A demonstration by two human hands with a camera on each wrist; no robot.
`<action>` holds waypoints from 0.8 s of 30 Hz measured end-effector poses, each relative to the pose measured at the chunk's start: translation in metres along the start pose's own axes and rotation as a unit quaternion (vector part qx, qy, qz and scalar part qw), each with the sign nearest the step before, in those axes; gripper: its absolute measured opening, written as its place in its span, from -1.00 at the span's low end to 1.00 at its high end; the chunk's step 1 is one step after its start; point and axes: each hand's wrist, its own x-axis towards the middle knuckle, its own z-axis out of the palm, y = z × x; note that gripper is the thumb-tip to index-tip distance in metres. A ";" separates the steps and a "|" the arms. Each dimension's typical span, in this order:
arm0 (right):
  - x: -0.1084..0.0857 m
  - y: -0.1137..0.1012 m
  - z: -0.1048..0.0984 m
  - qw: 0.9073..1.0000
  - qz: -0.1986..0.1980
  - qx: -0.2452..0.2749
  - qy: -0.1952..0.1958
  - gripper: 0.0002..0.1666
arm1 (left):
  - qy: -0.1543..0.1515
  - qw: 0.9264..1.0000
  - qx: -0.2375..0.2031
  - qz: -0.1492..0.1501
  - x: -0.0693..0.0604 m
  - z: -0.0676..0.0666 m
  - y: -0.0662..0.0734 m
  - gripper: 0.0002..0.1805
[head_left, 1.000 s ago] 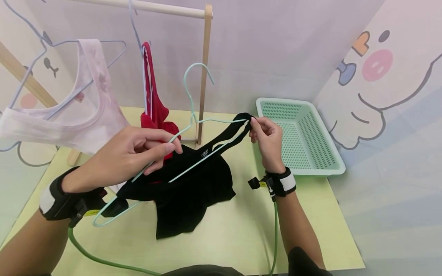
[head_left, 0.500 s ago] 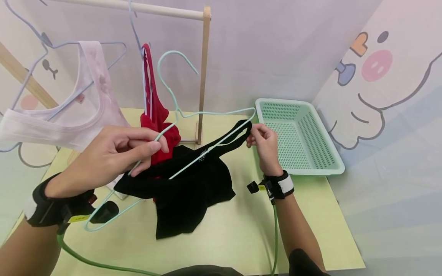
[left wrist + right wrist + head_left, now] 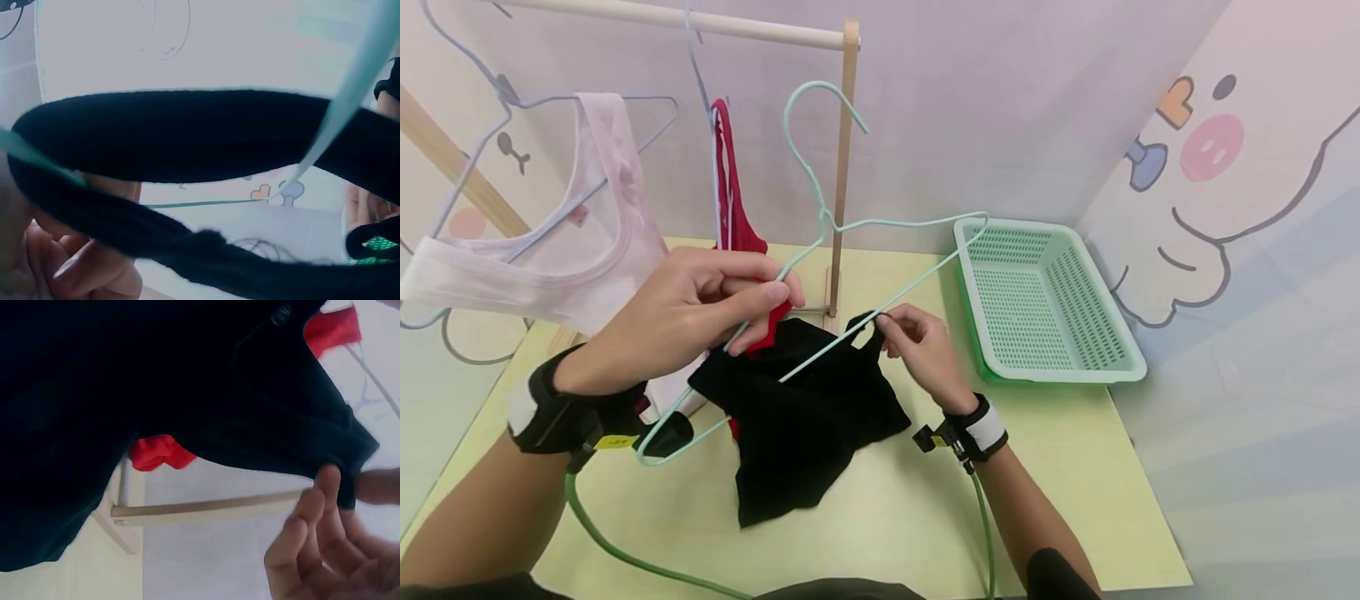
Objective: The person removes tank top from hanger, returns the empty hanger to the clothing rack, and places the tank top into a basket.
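Note:
My left hand [image 3: 688,312] grips the left arm of a mint-green wire hanger [image 3: 906,222], whose hook points up. A black garment, perhaps a tank top [image 3: 805,433], hangs below it with one strap around the hanger's left part. In the left wrist view that black strap [image 3: 187,134] loops close to the camera, and the hanger wire [image 3: 337,112] crosses it. My right hand [image 3: 925,350] pinches the garment's other strap between thumb and fingertips, beside the hanger's lower bar. The right wrist view shows the fingers [image 3: 328,487] on the black cloth [image 3: 262,425].
A wooden rack [image 3: 842,167] at the back left carries a white top [image 3: 602,208] and a red garment [image 3: 737,217] on blue hangers. A green perforated basket [image 3: 1127,342] stands at the table's right side. The pale yellow table [image 3: 1075,500] lies beneath.
The right strap has come away from the hanger's right end. My right hand has moved left and down with it. Lately my left hand has shifted the hanger right and up.

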 end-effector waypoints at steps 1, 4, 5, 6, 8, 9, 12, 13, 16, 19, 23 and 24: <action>-0.002 0.000 0.003 1.000 -0.008 -0.015 -0.016 -0.80 | 0.000 1.000 -0.005 0.000 0.003 0.001 -0.001 -0.80; -0.007 0.001 0.014 0.995 -0.040 -0.056 -0.066 -0.84 | 0.000 1.000 -0.005 -0.001 0.009 0.004 -0.003 -0.80; -0.009 0.002 0.017 0.993 -0.053 -0.069 -0.083 -0.85 | 0.001 1.000 -0.004 -0.001 0.012 0.005 -0.004 -0.79; -0.010 0.002 0.021 0.990 -0.067 -0.080 -0.097 -0.87 | 0.000 1.000 -0.005 -0.003 0.014 0.007 -0.005 -0.79; -0.014 0.001 0.027 0.983 -0.091 -0.092 -0.130 -0.89 | -0.003 1.000 -0.003 -0.004 0.018 0.009 -0.007 -0.78; -0.016 0.001 0.031 0.979 -0.102 -0.095 -0.146 -0.90 | -0.003 1.000 -0.001 -0.004 0.019 0.010 -0.008 -0.78; -0.021 -0.002 0.041 0.968 -0.134 -0.096 -0.187 -0.94 | -0.003 1.000 0.013 -0.003 0.023 0.014 -0.011 -0.78; -0.022 -0.003 0.045 0.964 -0.144 -0.095 -0.201 -0.94 | -0.002 1.000 0.018 -0.001 0.025 0.015 -0.012 -0.78; -0.026 -0.005 0.055 0.953 -0.172 -0.101 -0.227 -0.89 | 0.003 1.000 0.021 -0.002 0.028 0.018 -0.016 -0.78; -0.031 -0.004 0.063 0.940 -0.197 -0.107 -0.258 -0.80 | 0.007 1.000 0.017 -0.012 0.030 0.020 -0.020 -0.78; -0.037 -0.002 0.071 0.921 -0.231 -0.106 -0.296 -0.74 | 0.013 0.999 0.025 -0.021 0.032 0.022 -0.025 -0.78; -0.038 -0.001 0.073 0.917 -0.238 -0.103 -0.302 -0.73 | 0.016 0.999 0.028 -0.021 0.032 0.023 -0.025 -0.78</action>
